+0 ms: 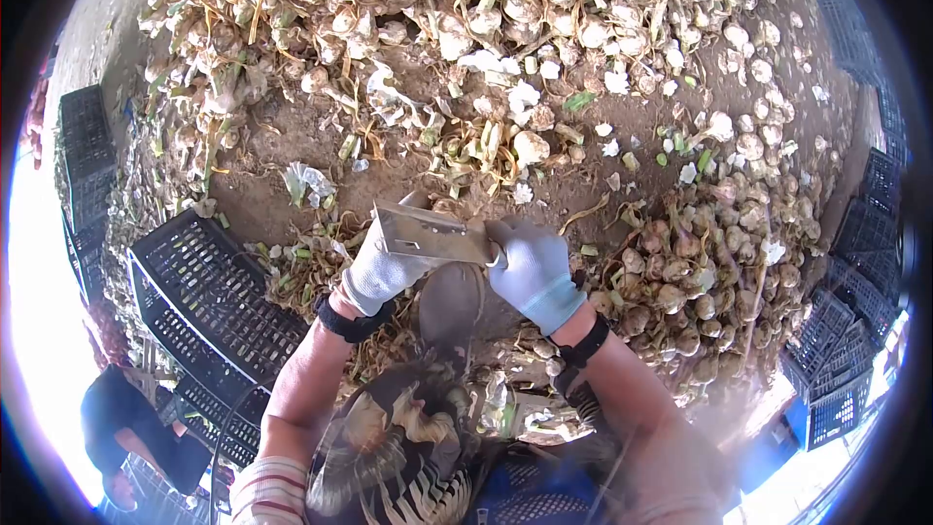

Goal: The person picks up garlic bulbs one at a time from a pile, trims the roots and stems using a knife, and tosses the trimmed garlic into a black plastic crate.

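A flat metal tool [428,235], blade-like with small slots and holes, spans the space between my gloved hands. My right hand [530,262] is closed around its right end. Behind its left end, my left hand [381,267] has its fingers curled; the plate covers most of them, so what they grip is hidden. Just beyond the plate, some brownish garlic stalk or root material [447,204] shows. Past the hands, a garlic bulb [532,147] lies among cut stems [483,149] on the soil.
A large garlic heap [466,10] with stalks spreads ahead. Trimmed bulbs [695,292] are piled at right. A black crate [209,282] stands at left, with stacked crates [831,350] at far right. Another person [136,418] bends at lower left.
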The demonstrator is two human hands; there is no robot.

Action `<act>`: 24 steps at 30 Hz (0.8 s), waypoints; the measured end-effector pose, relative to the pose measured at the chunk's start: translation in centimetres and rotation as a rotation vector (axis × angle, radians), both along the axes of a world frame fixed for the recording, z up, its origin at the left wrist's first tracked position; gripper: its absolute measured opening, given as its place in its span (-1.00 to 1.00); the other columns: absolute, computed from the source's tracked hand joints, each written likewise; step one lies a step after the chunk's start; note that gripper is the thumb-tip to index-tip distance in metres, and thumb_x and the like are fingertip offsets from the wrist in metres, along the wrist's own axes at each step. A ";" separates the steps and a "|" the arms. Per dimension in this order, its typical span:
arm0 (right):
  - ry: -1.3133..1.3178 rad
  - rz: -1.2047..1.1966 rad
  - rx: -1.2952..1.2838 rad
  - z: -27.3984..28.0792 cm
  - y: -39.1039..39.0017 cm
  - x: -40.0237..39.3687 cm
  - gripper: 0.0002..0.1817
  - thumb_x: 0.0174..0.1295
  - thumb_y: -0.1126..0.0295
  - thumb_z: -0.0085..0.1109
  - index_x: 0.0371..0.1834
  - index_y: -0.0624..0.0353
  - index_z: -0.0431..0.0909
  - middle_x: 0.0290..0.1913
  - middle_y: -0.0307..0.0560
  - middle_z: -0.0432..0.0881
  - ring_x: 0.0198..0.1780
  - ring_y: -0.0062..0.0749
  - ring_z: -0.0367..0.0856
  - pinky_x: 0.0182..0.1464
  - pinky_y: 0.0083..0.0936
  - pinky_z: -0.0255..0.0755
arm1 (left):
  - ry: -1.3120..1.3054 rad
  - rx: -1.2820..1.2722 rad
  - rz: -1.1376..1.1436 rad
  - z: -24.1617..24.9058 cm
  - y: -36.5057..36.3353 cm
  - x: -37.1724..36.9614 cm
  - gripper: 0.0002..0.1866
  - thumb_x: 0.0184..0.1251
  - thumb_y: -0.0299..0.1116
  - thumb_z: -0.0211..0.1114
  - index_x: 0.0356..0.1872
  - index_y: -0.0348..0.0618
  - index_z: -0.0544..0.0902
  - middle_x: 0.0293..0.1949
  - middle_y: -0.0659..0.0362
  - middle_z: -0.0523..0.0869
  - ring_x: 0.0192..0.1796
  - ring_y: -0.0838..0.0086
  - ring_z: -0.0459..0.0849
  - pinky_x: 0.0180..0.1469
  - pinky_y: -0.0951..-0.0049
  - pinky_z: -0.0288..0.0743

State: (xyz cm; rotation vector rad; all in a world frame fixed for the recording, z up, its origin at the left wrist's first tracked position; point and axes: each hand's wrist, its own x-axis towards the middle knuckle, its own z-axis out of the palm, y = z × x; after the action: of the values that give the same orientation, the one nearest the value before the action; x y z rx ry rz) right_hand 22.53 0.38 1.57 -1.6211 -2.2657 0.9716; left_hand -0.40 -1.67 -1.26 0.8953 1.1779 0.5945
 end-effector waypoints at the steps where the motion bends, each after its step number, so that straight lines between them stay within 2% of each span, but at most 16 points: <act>1: 0.028 -0.013 -0.043 -0.4 -0.3 0.0 -0.91 0.12 0.34 0.21 -0.30 -0.01 0.61 -0.41 -0.10 0.62 -0.35 -0.05 0.68 -0.27 -0.18 0.53 | -0.083 -0.059 0.106 0.3 -0.5 0.1 -0.08 0.16 -0.38 0.56 0.47 -0.34 0.18 0.17 0.03 0.61 0.14 0.44 0.62 0.15 0.37 0.60; 2: 0.056 -0.027 -0.084 -0.7 -0.5 -0.1 -0.90 0.13 0.35 0.21 -0.29 -0.01 0.62 -0.40 -0.08 0.63 -0.34 -0.02 0.68 -0.25 -0.16 0.54 | -0.166 -0.116 0.211 0.6 -0.7 0.2 -0.10 0.16 -0.41 0.56 0.46 -0.34 0.20 0.16 0.03 0.61 0.14 0.43 0.63 0.14 0.36 0.61; 5: 0.163 -0.052 -0.123 -0.9 -0.8 -0.2 -0.87 0.13 0.36 0.19 -0.27 0.01 0.65 -0.34 -0.04 0.67 -0.30 0.02 0.69 -0.22 -0.14 0.56 | -0.132 -0.059 0.095 1.0 -0.2 0.2 -0.29 0.20 -0.50 0.47 0.35 -0.35 0.34 0.11 0.04 0.64 0.11 0.42 0.63 0.11 0.35 0.62; 6: 0.162 -0.054 -0.121 -1.1 -1.0 -0.2 -0.87 0.13 0.36 0.19 -0.27 0.01 0.65 -0.34 -0.04 0.67 -0.30 0.02 0.69 -0.22 -0.14 0.56 | -0.134 -0.058 0.093 1.2 -0.4 0.3 -0.29 0.20 -0.50 0.47 0.35 -0.35 0.34 0.11 0.04 0.64 0.11 0.42 0.63 0.11 0.35 0.62; 8: 0.144 -0.052 -0.139 -2.0 -1.6 -0.2 -0.87 0.18 0.34 0.18 -0.26 0.05 0.67 -0.29 0.02 0.71 -0.26 0.04 0.71 -0.19 -0.17 0.58 | -0.354 -0.004 0.242 2.2 -0.9 0.5 -0.45 0.20 -0.52 0.42 0.23 -0.34 0.47 0.03 0.07 0.67 0.05 0.48 0.63 0.03 0.42 0.62; 9: 0.142 -0.057 -0.140 -3.4 -1.8 0.9 -0.87 0.18 0.34 0.18 -0.26 0.05 0.67 -0.29 0.02 0.71 -0.26 0.04 0.71 -0.19 -0.17 0.58 | 0.001 -0.285 0.072 5.7 1.1 1.0 -0.50 0.19 -0.43 0.44 0.14 -0.34 0.52 -0.01 0.11 0.67 0.01 0.53 0.61 0.01 0.50 0.57; 11: -0.294 -0.137 -0.588 -6.5 -1.5 3.7 -0.82 0.22 0.31 0.19 -0.19 0.08 0.69 -0.25 0.09 0.74 -0.21 0.03 0.73 -0.14 -0.17 0.59 | -0.428 -0.053 0.193 8.0 0.4 1.7 -0.48 0.18 -0.32 0.47 0.10 -0.35 0.50 -0.07 0.14 0.66 -0.02 0.55 0.59 0.02 0.51 0.52; 12: -0.182 -0.225 -0.683 -6.0 -1.6 4.0 -0.73 0.24 0.22 0.24 -0.09 0.09 0.70 -0.25 0.15 0.74 -0.18 0.06 0.73 -0.11 -0.15 0.59 | -0.377 0.018 0.226 7.7 0.6 1.7 -0.47 0.21 -0.26 0.48 0.08 -0.35 0.49 -0.10 0.16 0.64 -0.03 0.54 0.58 0.05 0.47 0.49; 13: -0.190 -0.224 -0.704 -5.6 -3.0 4.0 -0.73 0.24 0.22 0.24 -0.09 0.09 0.70 -0.25 0.15 0.74 -0.18 0.06 0.73 -0.11 -0.15 0.59 | -0.370 -0.130 0.193 7.6 1.3 1.6 -0.45 0.20 -0.29 0.48 0.12 -0.32 0.46 -0.10 0.15 0.64 -0.04 0.52 0.60 0.01 0.45 0.51; 15: 0.180 -0.390 -0.544 -5.3 -3.0 3.2 -0.68 0.22 0.16 0.26 -0.04 0.07 0.70 -0.27 0.13 0.74 -0.19 0.07 0.72 -0.11 -0.15 0.59 | 0.199 0.224 -0.192 7.6 2.8 2.1 -0.50 0.11 -0.43 0.44 0.10 -0.26 0.51 -0.07 0.11 0.65 -0.04 0.43 0.65 -0.03 0.42 0.56; 16: 0.200 -0.327 -0.386 -3.8 -2.1 2.5 -0.69 0.21 0.15 0.27 -0.08 0.07 0.71 -0.31 0.07 0.75 -0.23 0.06 0.72 -0.14 -0.16 0.58 | 0.306 0.553 -0.205 5.4 2.9 2.9 -0.56 0.01 -0.56 0.35 0.01 -0.20 0.59 -0.11 0.07 0.67 -0.07 0.30 0.69 -0.07 0.38 0.59; 17: 0.200 -0.331 -0.387 -2.6 -1.4 2.1 -0.69 0.21 0.15 0.27 -0.08 0.07 0.71 -0.31 0.07 0.75 -0.23 0.06 0.72 -0.14 -0.16 0.58 | 0.424 0.514 -0.313 4.5 2.0 2.6 -0.54 -0.13 -0.64 0.38 -0.07 -0.16 0.65 -0.14 0.08 0.69 -0.02 0.14 0.71 -0.04 0.25 0.61; 19: 0.197 -0.184 -0.407 -1.1 0.2 1.3 -0.75 0.21 0.21 0.24 -0.12 0.04 0.71 -0.33 0.02 0.74 -0.27 0.03 0.72 -0.17 -0.16 0.59 | 0.617 0.600 -0.529 4.4 2.3 2.7 -0.63 -0.14 -0.61 0.33 -0.17 -0.16 0.70 -0.17 0.08 0.69 -0.04 0.04 0.68 -0.03 0.14 0.59; 21: 0.230 -0.121 -0.293 -0.1 1.1 0.8 -0.78 0.20 0.24 0.23 -0.16 0.02 0.72 -0.35 0.01 0.73 -0.30 0.02 0.71 -0.21 -0.19 0.60 | 0.644 0.689 -0.528 2.7 1.9 2.7 -0.68 -0.16 -0.58 0.32 -0.25 -0.14 0.71 -0.19 0.10 0.70 -0.07 0.05 0.67 -0.04 0.15 0.57; 23: 0.180 0.007 -0.264 0.7 1.9 0.6 -0.78 0.12 0.33 0.28 -0.18 0.13 0.69 -0.39 0.10 0.70 -0.32 0.07 0.69 -0.25 -0.21 0.60 | 0.673 0.790 -0.523 1.8 1.7 2.5 -0.73 -0.18 -0.55 0.31 -0.33 -0.11 0.72 -0.22 0.13 0.70 -0.09 0.05 0.66 -0.06 0.15 0.56; 24: 0.035 0.065 -0.379 0.7 2.2 0.8 -0.80 0.16 0.31 0.23 -0.20 0.10 0.69 -0.39 0.10 0.70 -0.32 0.06 0.70 -0.24 -0.18 0.60 | 0.766 0.843 -0.617 2.6 2.0 2.6 -0.80 -0.10 -0.47 0.31 -0.35 -0.08 0.71 -0.22 0.12 0.69 -0.12 0.10 0.67 -0.07 0.20 0.55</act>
State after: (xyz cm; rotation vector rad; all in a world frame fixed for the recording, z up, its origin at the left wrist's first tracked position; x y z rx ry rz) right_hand 23.35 2.56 2.24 -1.6542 -2.2226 1.5095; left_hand 2.16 0.36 1.34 2.2477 1.2036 0.2034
